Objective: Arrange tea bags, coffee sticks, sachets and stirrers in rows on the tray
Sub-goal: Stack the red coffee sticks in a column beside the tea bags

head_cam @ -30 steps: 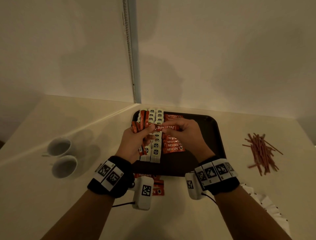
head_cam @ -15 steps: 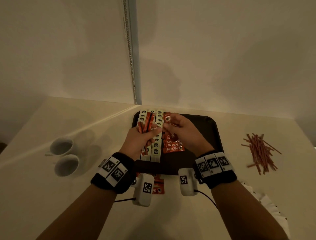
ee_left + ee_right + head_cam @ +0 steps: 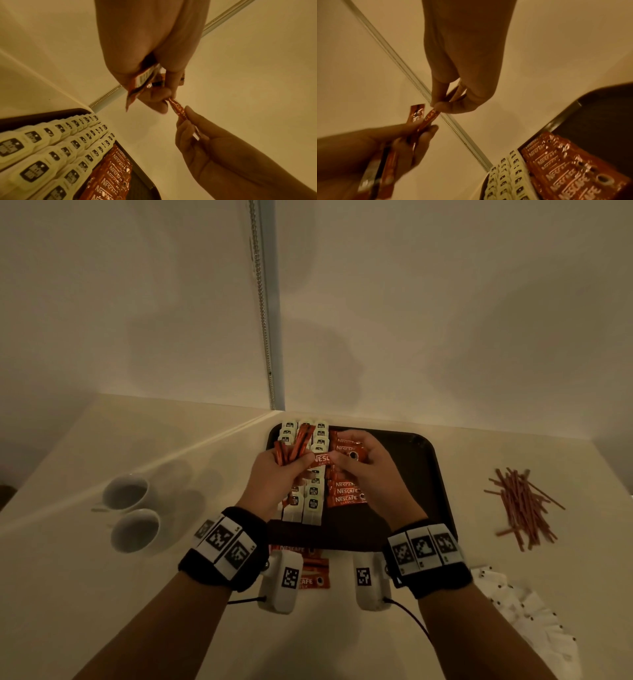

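Note:
A dark tray [image 3: 414,450] holds rows of white tea bags [image 3: 313,498] and one row of red coffee sticks [image 3: 346,495]. Above the tea bags my left hand [image 3: 284,470] grips a fanned bundle of coffee sticks [image 3: 293,445]. My right hand [image 3: 346,463] pinches one coffee stick [image 3: 321,459] whose other end is still under the left thumb. In the left wrist view that coffee stick [image 3: 177,110] spans both hands; in the right wrist view the coffee stick [image 3: 429,119] does too. Red stirrers [image 3: 522,505] and white sachets [image 3: 534,611] lie on the table to the right.
Two white cups [image 3: 130,508] stand to the left of the tray. A few loose coffee sticks [image 3: 313,575] lie just in front of the tray's near edge. A wall corner with a metal strip [image 3: 262,302] rises right behind the tray.
The right hand carried a stick to the far end of the coffee row, then came back to the left hand's bundle and now pinches another stick.

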A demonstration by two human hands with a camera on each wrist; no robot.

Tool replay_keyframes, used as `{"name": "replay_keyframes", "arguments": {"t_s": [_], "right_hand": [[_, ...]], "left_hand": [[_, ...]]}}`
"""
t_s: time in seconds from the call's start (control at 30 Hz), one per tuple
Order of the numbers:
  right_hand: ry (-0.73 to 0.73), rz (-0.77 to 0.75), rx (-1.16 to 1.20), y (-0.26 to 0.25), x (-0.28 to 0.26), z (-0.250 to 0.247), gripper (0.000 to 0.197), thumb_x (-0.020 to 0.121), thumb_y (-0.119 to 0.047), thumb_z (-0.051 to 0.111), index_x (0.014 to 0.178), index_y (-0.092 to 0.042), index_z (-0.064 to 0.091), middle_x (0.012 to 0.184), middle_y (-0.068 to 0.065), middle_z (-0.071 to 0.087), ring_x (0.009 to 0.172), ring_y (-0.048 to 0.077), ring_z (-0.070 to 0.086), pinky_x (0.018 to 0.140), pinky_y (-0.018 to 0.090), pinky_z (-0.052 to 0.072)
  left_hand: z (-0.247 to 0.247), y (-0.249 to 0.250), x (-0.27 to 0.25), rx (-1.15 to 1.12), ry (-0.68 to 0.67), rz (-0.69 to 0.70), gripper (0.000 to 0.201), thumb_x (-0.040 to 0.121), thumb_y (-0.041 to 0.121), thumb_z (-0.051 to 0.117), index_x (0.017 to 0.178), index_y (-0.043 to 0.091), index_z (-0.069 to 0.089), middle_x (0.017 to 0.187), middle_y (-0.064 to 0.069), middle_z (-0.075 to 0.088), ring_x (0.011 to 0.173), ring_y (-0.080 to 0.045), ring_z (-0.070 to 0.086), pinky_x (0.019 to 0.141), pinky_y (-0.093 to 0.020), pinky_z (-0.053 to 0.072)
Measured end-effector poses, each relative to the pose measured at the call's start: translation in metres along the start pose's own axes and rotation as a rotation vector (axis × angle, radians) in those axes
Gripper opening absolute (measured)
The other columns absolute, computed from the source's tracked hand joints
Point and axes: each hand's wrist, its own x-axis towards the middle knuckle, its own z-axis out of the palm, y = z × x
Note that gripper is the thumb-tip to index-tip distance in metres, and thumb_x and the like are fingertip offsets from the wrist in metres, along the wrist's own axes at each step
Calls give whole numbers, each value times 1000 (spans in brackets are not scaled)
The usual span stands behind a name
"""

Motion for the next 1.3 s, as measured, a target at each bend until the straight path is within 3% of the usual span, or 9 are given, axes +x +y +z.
{"name": "replay_keyframes", "arguments": {"t_s": [0.1,0.2,0.3,0.47,0.57,0.73,0.9,1.07,1.3], "right_hand": [[13,-47,-92,0,-5,5,24,82,-14,69,104,-12,61,114,9,61,95,23,65,73,27,55],[25,-40,-125,-2,-9,4,17,80,-9,70,96,-9,65,110,11,63,92,22,66,70,25,56],[8,-29,-133,-4,-12,-1,14,81,-8,68,95,-13,68,107,7,66,91,20,67,76,29,58],[-9,13,-121,-4,-14,-12,17,87,-7,59,102,-12,67,104,4,67,90,18,67,77,26,57],[-26,33,-122,-6,-14,-20,22,93,-4,49,108,-10,64,99,1,68,84,12,68,76,23,56],[27,-52,-324,-7,-12,-33,16,89,-13,58,103,-16,65,100,4,69,89,16,67,76,27,56],[25,-64,-414,-3,-3,-42,14,89,-12,58,99,-19,65,98,-1,68,91,13,66,77,27,55],[68,98,-588,32,15,-78,9,91,-9,54,95,-16,59,94,-2,62,78,6,60,62,16,47],[-26,359,-843,98,28,-99,14,88,-11,60,90,-24,58,104,-1,60,95,13,59,76,22,47]], "left_hand": [[5,3,-2,-13,-69,-3,14,91,12,61,103,5,64,92,-11,70,69,-16,69,63,-22,54],[5,2,-3,19,-37,22,10,90,13,63,99,10,66,90,-11,71,67,-15,70,74,-38,57],[4,1,-4,10,-13,41,9,89,12,64,98,10,67,91,-12,72,67,-17,70,76,-39,56],[3,-2,-5,-22,43,26,15,88,13,65,102,7,67,82,-7,72,71,-24,69,81,-55,51],[0,-6,-2,-50,89,16,21,88,13,65,106,2,66,80,-9,73,72,-22,70,73,-42,54],[-1,-9,0,-45,79,10,17,90,14,63,105,8,66,91,-9,72,66,-14,70,55,-22,54],[1,-13,-1,-39,72,-19,12,92,22,61,101,15,66,86,-2,72,57,-14,66,51,-22,52],[-16,-19,4,-106,158,-124,20,91,29,62,99,11,67,73,-2,67,48,-9,53,51,-25,42],[-34,-26,7,-148,167,-202,24,91,30,61,101,8,66,68,1,66,48,-10,50,49,-22,37]]}}
